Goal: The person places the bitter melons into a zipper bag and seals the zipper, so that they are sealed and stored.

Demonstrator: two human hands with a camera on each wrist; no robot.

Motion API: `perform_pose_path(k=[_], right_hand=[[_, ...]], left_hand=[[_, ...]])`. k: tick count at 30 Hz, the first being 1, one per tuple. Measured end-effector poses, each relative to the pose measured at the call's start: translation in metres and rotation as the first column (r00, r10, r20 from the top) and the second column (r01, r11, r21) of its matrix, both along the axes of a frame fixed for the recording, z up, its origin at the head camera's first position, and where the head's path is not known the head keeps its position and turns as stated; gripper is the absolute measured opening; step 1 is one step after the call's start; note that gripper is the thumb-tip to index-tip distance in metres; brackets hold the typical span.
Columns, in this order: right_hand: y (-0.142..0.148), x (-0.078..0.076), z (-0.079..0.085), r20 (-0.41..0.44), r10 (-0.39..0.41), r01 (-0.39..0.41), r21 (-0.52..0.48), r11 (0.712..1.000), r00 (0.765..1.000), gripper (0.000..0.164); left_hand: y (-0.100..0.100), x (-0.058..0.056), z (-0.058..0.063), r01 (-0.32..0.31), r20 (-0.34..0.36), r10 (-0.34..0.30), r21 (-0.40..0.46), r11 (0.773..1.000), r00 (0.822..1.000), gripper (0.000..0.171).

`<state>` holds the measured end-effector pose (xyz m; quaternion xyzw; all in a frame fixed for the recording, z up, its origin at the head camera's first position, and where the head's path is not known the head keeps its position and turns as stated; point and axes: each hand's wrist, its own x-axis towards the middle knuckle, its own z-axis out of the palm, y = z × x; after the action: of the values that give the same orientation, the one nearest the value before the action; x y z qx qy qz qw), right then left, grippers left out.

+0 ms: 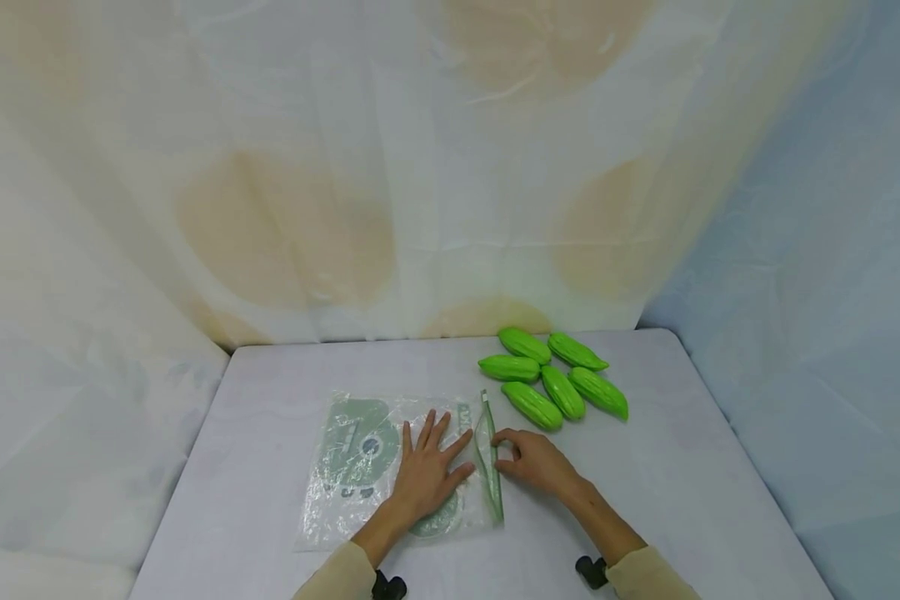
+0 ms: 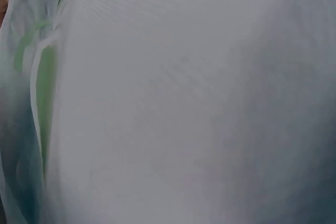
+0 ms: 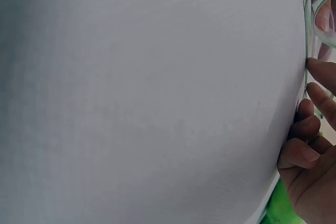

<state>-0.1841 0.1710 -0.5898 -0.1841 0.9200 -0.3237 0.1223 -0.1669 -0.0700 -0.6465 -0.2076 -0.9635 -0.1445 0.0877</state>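
Observation:
A clear plastic bag (image 1: 317, 500) with green print lies flat on the table, its green-edged mouth at the right bowed slightly apart. My left hand (image 1: 425, 482) rests on the bag with fingers spread, pressing it down. At the mouth, my right hand (image 1: 537, 462) holds the green edge (image 1: 497, 492) between thumb and index finger. In the right wrist view, fingertips (image 3: 318, 71) meet that edge while the other fingers curl below. The left wrist view catches only part of the bag (image 2: 46, 93) at its left border.
Several green ridged vegetables, resembling bitter melons (image 1: 562, 392), lie grouped at the back right of the white table (image 1: 270, 375). Pale sheeting (image 1: 435, 167) hangs behind the table, with more on both sides.

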Motion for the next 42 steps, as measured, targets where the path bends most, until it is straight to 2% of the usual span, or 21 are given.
perform_pose_path(k=[4,7,11,14,18,22,30,42], right_hand=[[0.000,0.001,0.001,-0.003,0.001,-0.001,-0.014,1.000,1.000,0.035],[0.000,0.001,0.001,-0.009,0.001,-0.001,-0.014,1.000,1.000,0.034],[0.000,0.001,0.001,-0.017,-0.001,0.001,-0.001,1.000,1.000,0.034],[0.000,0.001,0.002,-0.013,0.001,-0.001,0.002,1.000,1.000,0.034],[-0.001,0.000,0.002,0.010,-0.004,0.004,0.004,1.000,1.000,0.035],[-0.001,-0.001,0.002,0.024,-0.011,0.011,0.006,1.000,1.000,0.036],[-0.001,-0.001,0.002,0.022,-0.016,0.015,0.013,1.000,1.000,0.037],[-0.001,0.000,0.003,0.017,-0.014,0.014,0.020,1.000,1.000,0.037]], left_hand=[[-0.001,0.000,-0.001,0.018,-0.057,-0.016,0.034,0.999,0.998,0.046],[-0.003,0.000,0.000,0.027,-0.072,-0.023,0.044,0.999,0.997,0.040],[-0.004,-0.001,-0.001,0.031,-0.048,-0.029,0.044,0.999,0.998,0.043],[-0.005,-0.002,-0.002,0.036,-0.034,-0.035,0.029,0.999,0.999,0.052],[-0.005,-0.001,-0.002,0.033,-0.023,-0.033,-0.016,0.999,0.999,0.064],[-0.004,-0.001,0.000,0.026,-0.002,-0.027,-0.051,0.998,1.000,0.068],[-0.003,-0.002,0.003,0.035,0.003,-0.035,-0.019,0.999,0.999,0.063],[-0.001,-0.003,0.016,0.012,0.083,-0.017,0.060,0.998,0.996,0.050]])
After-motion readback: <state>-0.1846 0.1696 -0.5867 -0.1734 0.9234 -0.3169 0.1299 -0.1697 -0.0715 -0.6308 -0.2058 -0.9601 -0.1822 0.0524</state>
